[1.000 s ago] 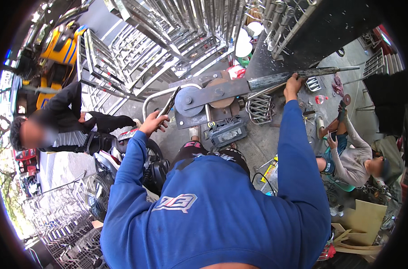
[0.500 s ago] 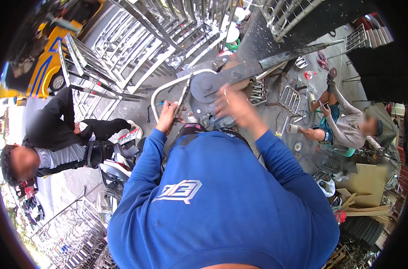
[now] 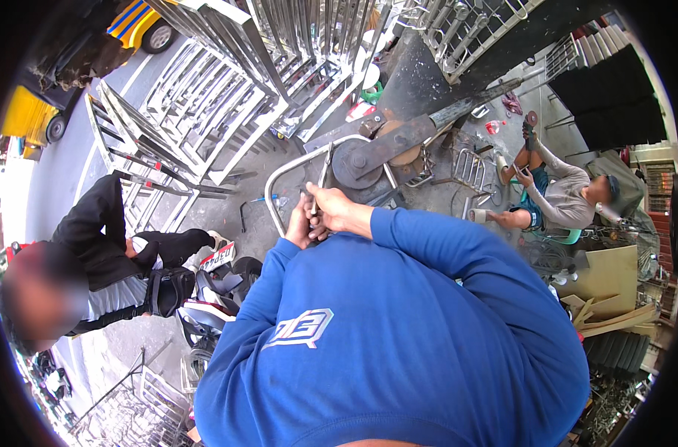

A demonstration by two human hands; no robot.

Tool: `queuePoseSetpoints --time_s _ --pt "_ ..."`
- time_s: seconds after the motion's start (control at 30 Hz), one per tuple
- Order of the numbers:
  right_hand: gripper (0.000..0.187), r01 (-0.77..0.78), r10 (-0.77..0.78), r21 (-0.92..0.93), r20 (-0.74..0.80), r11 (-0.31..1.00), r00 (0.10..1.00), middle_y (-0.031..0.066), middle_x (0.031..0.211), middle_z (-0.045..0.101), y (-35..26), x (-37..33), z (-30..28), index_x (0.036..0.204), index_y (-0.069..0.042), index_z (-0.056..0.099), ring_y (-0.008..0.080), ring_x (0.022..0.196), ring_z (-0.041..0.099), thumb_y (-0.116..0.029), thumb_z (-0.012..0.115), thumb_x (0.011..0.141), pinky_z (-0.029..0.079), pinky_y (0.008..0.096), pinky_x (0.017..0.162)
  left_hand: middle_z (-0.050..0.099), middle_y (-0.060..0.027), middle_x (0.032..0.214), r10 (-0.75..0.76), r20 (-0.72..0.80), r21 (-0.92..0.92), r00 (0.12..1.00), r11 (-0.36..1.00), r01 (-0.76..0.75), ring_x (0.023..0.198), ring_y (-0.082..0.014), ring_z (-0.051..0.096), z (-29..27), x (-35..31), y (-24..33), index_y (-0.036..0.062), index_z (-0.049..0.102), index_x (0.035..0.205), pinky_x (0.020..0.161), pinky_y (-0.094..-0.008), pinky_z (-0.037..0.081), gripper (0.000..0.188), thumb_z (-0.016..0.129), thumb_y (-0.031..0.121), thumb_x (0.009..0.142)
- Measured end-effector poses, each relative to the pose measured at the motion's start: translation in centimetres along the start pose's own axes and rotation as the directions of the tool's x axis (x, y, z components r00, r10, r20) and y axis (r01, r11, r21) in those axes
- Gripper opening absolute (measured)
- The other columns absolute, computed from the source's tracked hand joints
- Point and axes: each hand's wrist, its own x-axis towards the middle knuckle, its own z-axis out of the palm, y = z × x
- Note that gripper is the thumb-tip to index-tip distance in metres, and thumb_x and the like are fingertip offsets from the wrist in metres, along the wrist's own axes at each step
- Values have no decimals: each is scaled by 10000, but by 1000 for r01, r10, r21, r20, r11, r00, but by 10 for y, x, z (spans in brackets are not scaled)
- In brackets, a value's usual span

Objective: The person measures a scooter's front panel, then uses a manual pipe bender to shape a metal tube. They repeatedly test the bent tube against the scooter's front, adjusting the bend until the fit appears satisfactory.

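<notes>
Evidently, the work at the bending machine is well advanced. A metal tube point(image 3: 309, 153) is already bent into a broad rounded loop, which is placed at the machine in front of the hands; the grey disc point(image 3: 348, 165) is seen inside its curve, and the flat steel arm point(image 3: 387, 151) is laid across that disc. A slim metal tool point(image 3: 325, 165) is gripped by the left hand point(image 3: 300, 225), its fingers curled about the lower end, and by the right hand point(image 3: 340, 211), which is closed on the same tool just beside the left. The exact kind of tool cannot be told, since its lower part is covered by fingers; its upper tip is set at or very near the tube. The long lever point(image 3: 465, 106) is held by neither hand and is angled toward the upper right. From this, the main bends can be judged as done, while the loop is not yet clear of the machine; whether more bending is left cannot be told. Metal frames point(image 3: 205, 112) are stacked farther off, and a blue-handled tool point(image 3: 263, 199) is left on the ground nearby.
</notes>
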Motion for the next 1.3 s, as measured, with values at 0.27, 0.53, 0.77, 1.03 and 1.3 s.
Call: queuePoseSetpoints --time_s 0.27,0.53,0.77,1.03,1.3 --pt "328 -56 55 14 101 998 993 -63 581 359 -28 -11 -4 700 -188 421 83 473 330 -252 562 989 249 268 421 568 -146 829 859 92 984 503 -155 84 809 -340 613 -7 14 3 92 657 1019 739 -471 493 306 630 393 969" --pt "334 -86 94 -47 204 995 974 -94 567 341 -40 -23 -35 675 -202 414 66 450 308 -257 586 957 250 254 420 714 -213 974 521 96 833 848 -508 217 919 -434 694 31 28 126 80 629 1025 768 -520 553 534 677 592 883" --pt "361 -161 266 -322 317 933 910 -74 533 359 -25 -47 -37 670 -187 438 73 416 318 -322 613 956 240 275 386 717 -237 906 665 -92 774 742 -420 473 909 -444 702 6 30 107 98 663 1006 772 -544 555 436 684 521 904" --pt "405 59 288 -670 395 740 872 3 551 476 -19 -86 -54 660 -101 545 123 454 456 -353 614 969 345 303 403 732 -195 998 798 -183 760 574 -255 597 987 -407 703 3 26 105 123 697 1046 875 -535 552 297 770 319 835" --pt "449 359 48 -797 435 486 899 32 615 589 -12 -138 -107 880 -9 667 122 522 538 -437 611 1002 418 307 480 737 -158 1043 839 -40 768 543 -322 553 998 -378 704 4 36 142 162 744 1005 865 -506 561 227 710 332 858"
